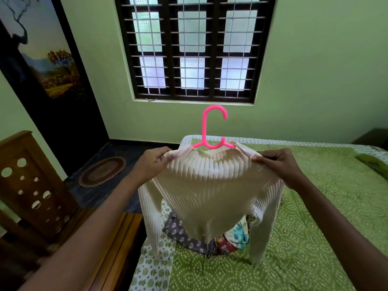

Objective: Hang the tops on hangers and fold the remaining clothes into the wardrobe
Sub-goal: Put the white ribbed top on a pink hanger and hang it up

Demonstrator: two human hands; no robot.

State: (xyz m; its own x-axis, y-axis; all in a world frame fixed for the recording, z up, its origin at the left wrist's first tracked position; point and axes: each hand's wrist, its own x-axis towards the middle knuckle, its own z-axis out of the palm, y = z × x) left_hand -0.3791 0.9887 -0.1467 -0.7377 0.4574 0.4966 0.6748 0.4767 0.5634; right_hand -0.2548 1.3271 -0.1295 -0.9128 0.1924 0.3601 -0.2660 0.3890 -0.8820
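From the head camera, a cream ribbed top point(212, 192) is held up in the air over a bed with a green patterned bedspread point(315, 217), with a pink hanger point(213, 131) inside its neckline (only the hook and the inner ends of its arms show above the collar). The left hand point(152, 164) pinches the top's left shoulder and the right hand point(277, 162) pinches the right shoulder, both with fingers curled on the fabric, while the sleeves hang down at either side. Beneath the top, a small heap of printed clothes point(210, 238) lies on the bedspread, and an oval rug point(102, 171) lies on the dark floor to the left below the barred window point(195, 47).
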